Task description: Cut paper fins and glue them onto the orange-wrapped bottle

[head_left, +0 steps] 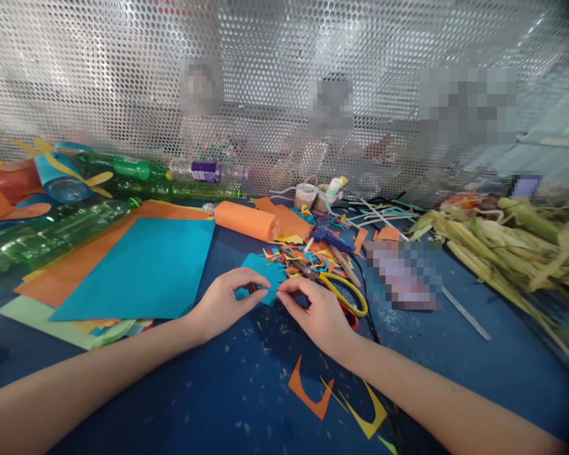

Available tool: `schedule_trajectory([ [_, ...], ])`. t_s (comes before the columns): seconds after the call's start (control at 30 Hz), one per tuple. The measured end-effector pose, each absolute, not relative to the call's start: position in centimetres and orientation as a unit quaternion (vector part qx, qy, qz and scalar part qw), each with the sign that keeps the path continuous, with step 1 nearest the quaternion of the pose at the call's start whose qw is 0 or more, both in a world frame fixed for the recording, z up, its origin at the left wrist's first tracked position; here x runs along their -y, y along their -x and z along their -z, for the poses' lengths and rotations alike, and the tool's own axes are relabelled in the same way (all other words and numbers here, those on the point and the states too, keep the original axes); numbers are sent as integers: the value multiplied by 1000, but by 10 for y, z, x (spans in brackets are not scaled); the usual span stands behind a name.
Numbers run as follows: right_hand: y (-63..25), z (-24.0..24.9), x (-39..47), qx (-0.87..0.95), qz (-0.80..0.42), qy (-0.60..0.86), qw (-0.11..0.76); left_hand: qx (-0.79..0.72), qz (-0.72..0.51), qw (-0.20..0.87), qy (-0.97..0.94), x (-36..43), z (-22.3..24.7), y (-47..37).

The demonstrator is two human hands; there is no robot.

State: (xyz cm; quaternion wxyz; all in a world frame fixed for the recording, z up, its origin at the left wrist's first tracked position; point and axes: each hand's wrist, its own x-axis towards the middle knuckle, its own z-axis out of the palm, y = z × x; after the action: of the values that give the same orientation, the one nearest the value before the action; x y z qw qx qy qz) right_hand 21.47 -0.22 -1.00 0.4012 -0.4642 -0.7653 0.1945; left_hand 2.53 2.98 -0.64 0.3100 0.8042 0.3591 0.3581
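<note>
My left hand [230, 300] and my right hand [315, 313] meet near the middle of the blue table, thumbs and forefingers pinched. Between their fingertips is a thin, small blue strip, seen nearly edge-on. Just behind the fingers lies a blue paper piece [268, 268], partly covered by them. Scissors with yellow handles [344, 294] rest beyond my right hand, beside a heap of paper scraps. To the left of my left hand is a large blue sheet [146, 268] on top of orange and green sheets.
Behind lie an orange-wrapped bottle [246, 220], a blue glue gun [332, 239] and two cups. Green bottles [52, 237] are at the left, corn husks [512, 246] at the right. Orange [313, 398] and yellow cut-offs lie in front. A perforated metal screen [265, 76] stands at the back.
</note>
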Motion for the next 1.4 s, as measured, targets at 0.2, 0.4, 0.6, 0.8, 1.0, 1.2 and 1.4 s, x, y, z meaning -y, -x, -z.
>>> schedule_trajectory([
  [0.2, -213, 10, 1, 766, -192, 467, 399, -355, -374, 304, -801, -29, 4, -26],
  [0.4, -213, 13, 1, 764, -188, 464, 408, -346, -385, 323, -793, -29, 7, -25],
  [0.6, -214, 13, 2, 769, -195, 455, 405, -343, -374, 319, -801, -29, 5, -25],
  [0.8, -214, 11, 2, 787, -184, 438, 394, -347, -360, 318, -805, -27, 6, -25],
  [1.0, -214, 11, 2, 789, -177, 445, 386, -334, -360, 306, -816, -28, 4, -26],
  [1.2, -214, 11, 2, 799, -176, 427, 386, -325, -349, 295, -828, -26, 4, -26],
  [1.4, -214, 12, 2, 794, -176, 440, 379, -337, -351, 280, -828, -26, 5, -26],
])
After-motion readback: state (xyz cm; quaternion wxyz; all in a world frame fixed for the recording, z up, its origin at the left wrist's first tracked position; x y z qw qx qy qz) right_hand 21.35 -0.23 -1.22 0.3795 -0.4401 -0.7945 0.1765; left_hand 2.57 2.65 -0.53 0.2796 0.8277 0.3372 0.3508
